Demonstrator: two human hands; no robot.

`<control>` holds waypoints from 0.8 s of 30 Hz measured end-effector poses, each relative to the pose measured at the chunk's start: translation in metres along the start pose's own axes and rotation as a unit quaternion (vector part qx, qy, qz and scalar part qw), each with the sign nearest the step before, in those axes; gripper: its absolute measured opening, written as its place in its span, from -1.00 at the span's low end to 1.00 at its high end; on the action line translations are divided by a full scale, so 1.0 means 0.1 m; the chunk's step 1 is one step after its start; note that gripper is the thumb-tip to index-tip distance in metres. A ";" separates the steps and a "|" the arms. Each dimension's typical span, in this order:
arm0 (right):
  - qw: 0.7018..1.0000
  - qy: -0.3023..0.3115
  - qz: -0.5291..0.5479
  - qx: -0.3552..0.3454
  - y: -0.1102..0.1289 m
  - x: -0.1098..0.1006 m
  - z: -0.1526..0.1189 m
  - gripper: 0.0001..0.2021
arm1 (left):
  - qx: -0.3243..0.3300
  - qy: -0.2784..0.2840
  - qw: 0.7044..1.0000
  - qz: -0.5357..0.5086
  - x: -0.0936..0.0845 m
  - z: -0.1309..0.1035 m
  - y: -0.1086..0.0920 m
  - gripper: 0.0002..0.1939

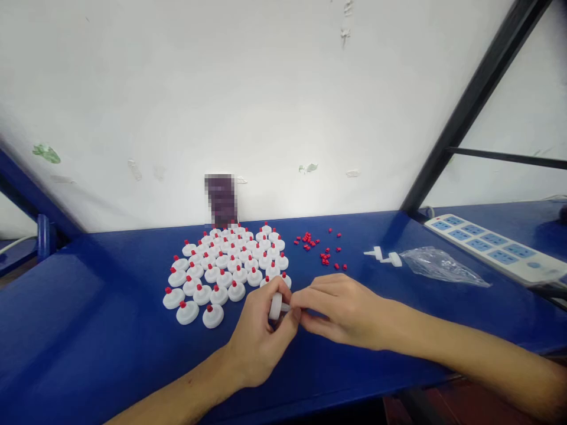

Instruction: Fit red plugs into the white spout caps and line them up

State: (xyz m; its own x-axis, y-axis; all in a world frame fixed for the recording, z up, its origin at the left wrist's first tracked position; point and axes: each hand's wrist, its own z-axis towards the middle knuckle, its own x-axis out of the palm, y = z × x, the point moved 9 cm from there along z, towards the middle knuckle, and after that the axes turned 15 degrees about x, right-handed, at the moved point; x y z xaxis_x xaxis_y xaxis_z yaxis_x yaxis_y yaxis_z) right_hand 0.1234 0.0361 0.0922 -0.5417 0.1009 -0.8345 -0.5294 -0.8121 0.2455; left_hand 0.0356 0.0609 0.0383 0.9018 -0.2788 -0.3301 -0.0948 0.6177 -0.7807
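My left hand (258,345) is closed around a white nozzle cap (275,308), its disc held between thumb and fingers and its thin spout pointing right. At the end of that spout, my right hand (348,310) is pinched, its fingertips meeting the left thumb; whatever sits between them is hidden. Left of and behind the hands stands a large group of white nozzle caps (219,296) with small red tips on top. Several loose red tips (325,258) lie scattered on the blue table (119,330) beyond my right hand.
Two white nozzle pieces without red tips (393,260) lie to the right, beside a clear plastic bag (436,263). A white power strip (527,268) rests at the far right. Against the wall leans a blurred dark rectangular object (222,199). A black slanted post (465,118) rises at right.
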 end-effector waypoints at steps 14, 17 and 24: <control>0.982 0.105 0.105 0.115 -0.28 0.22 0.07 -0.72 | 0.012 -0.147 0.989 0.011 -0.22 -0.03 0.03 -0.81; 0.965 0.129 0.178 0.142 -0.24 0.30 0.02 -0.62 | 0.105 -0.095 0.984 0.108 -0.19 0.00 -0.13 -0.92; 0.932 0.130 0.251 0.225 -0.22 0.35 -0.05 -0.47 | 0.281 -0.034 0.927 0.247 -0.09 0.01 -0.42 -0.87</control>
State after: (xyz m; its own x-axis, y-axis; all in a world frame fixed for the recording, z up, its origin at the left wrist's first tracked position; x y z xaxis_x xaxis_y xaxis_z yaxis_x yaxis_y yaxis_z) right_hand 0.1194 0.0549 0.0553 -0.6493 -0.4177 -0.6355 -0.5042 -0.3892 0.7709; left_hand 0.0322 0.0379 0.0747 0.8333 0.1751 -0.5244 -0.2854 0.9486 -0.1367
